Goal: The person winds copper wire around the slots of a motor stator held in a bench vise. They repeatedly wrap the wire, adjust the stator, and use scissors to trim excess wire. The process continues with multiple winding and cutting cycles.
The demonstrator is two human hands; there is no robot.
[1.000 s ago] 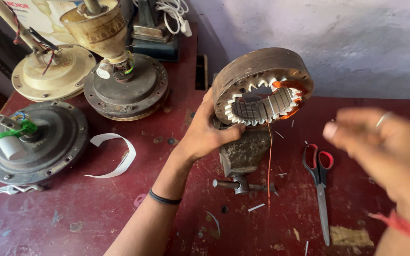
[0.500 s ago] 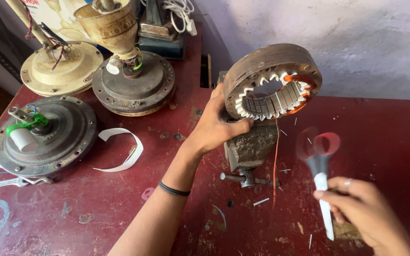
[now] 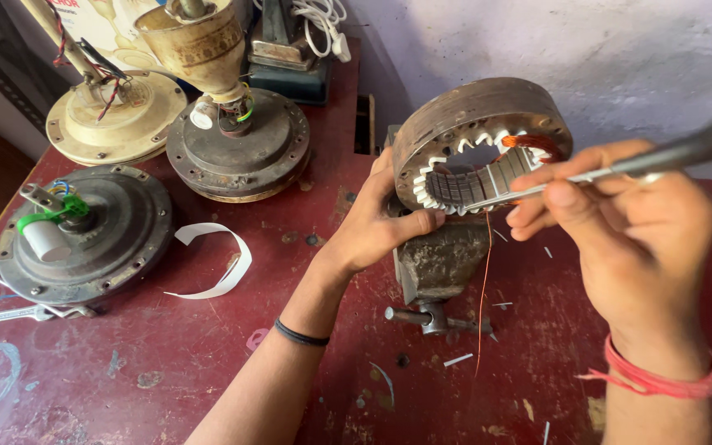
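While the left hand (image 3: 377, 222) grips the motor ring (image 3: 480, 148) above the vise (image 3: 438, 259), the right hand (image 3: 628, 222) clasps scissors (image 3: 620, 167). Blades point toward 9 o'clock into the ring.

Scuffed dark-red worktop (image 3: 208, 363) against a pale wall

On it stand three round fan motor housings: a cream one (image 3: 117, 124), a brown one (image 3: 236, 152), a grey one (image 3: 84, 235). A curled white strip (image 3: 220, 264), a small bench vise (image 3: 438, 264), a spanner (image 3: 18, 315) and wire scraps lie nearby.
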